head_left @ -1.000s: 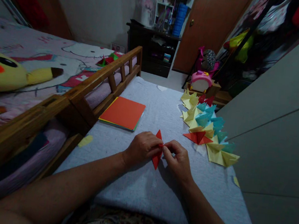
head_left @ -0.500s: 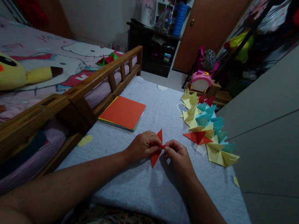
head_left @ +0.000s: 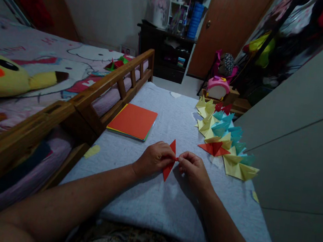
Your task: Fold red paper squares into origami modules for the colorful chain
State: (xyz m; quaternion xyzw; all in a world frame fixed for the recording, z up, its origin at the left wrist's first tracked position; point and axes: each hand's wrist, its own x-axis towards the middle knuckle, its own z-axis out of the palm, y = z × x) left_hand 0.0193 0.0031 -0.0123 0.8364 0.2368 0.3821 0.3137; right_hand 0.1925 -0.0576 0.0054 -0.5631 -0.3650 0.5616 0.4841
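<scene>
A red folded paper piece [head_left: 168, 171] is held over the cloth-covered surface [head_left: 151, 209], its two pointed ends showing above and below my fingers. My left hand [head_left: 155, 157] pinches its middle from the left. From the right, my right hand [head_left: 195, 171] pinches a small narrow tip of the same paper between thumb and forefinger. The fingers hide the middle folds. Right of my hands, a red-orange folded paper piece [head_left: 214, 148] lies by rows of yellow folded papers [head_left: 239, 166] and blue-green folded papers [head_left: 222, 126].
A stack of square paper [head_left: 134, 121], orange on top, lies left of my hands. A wooden bed rail [head_left: 75, 105] runs along the left side, with a yellow plush toy [head_left: 6, 76] beyond it. A pale cabinet [head_left: 300, 152] borders the right.
Both hands keep their pinch on the red paper in nearly the same place. Only slight finger movement shows at the small tip.
</scene>
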